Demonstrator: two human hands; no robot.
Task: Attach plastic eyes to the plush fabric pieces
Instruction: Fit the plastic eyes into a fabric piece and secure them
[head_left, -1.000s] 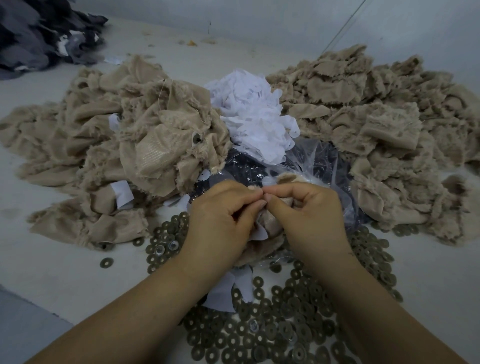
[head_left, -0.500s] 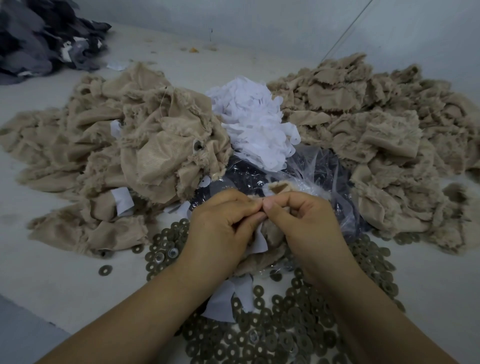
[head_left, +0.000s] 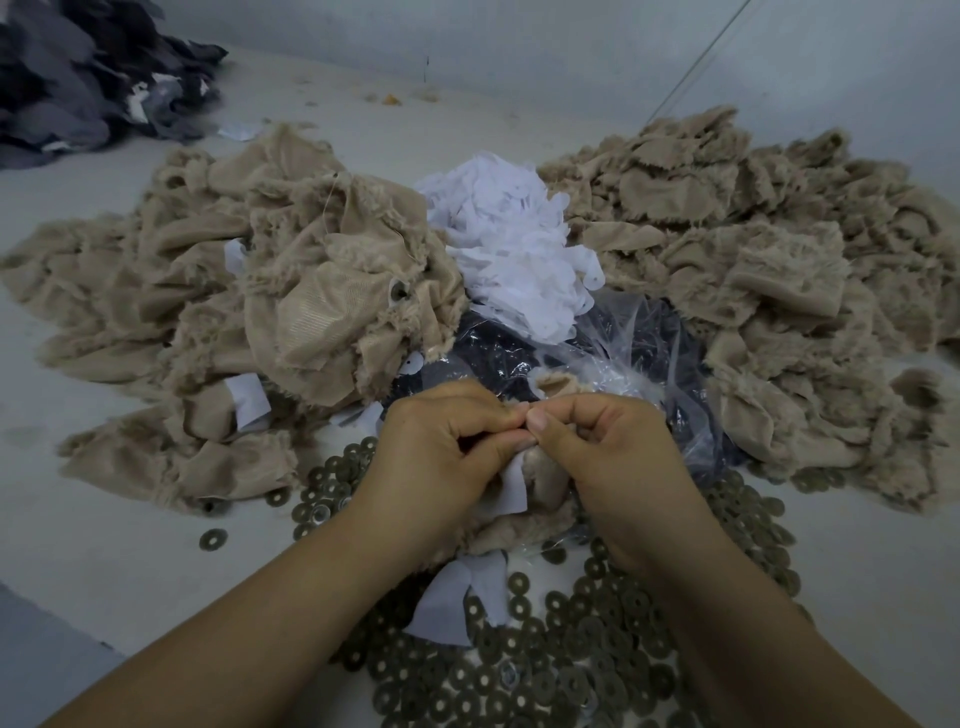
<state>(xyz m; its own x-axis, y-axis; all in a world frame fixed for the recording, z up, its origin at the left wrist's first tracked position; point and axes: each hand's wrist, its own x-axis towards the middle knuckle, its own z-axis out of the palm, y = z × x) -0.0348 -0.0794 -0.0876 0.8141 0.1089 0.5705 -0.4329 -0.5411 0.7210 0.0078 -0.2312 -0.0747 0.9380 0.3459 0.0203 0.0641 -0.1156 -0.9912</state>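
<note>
Spreading across the near edge of the pale grey work table (head_left: 78, 561), dull olive ring-shaped washers (head_left: 571, 649) are seen in a heap far too dense to be counted, with one stray lying apart at the left. A white paper slip (head_left: 457, 603) is laid over them. Just above, a tan plush fabric piece (head_left: 540, 478) with a white paper backing is pinched between two bare hands: the left hand (head_left: 441, 457) and right hand (head_left: 613, 452) are curled tight, thumbs and forefingers met at one point on the cloth. Whether an eye is held there cannot be told. Behind the hands, a clear plastic bag of small black plastic eyes (head_left: 519, 353) is partly covered. Two large heaps of tan plush pieces are banked beyond, one left (head_left: 260, 291) and one right (head_left: 753, 249), with one mound of white paper cut-outs (head_left: 509, 244) between them. One dark grey fabric pile (head_left: 78, 78) is seen at the far left corner. No legible writing can be made out.
</note>
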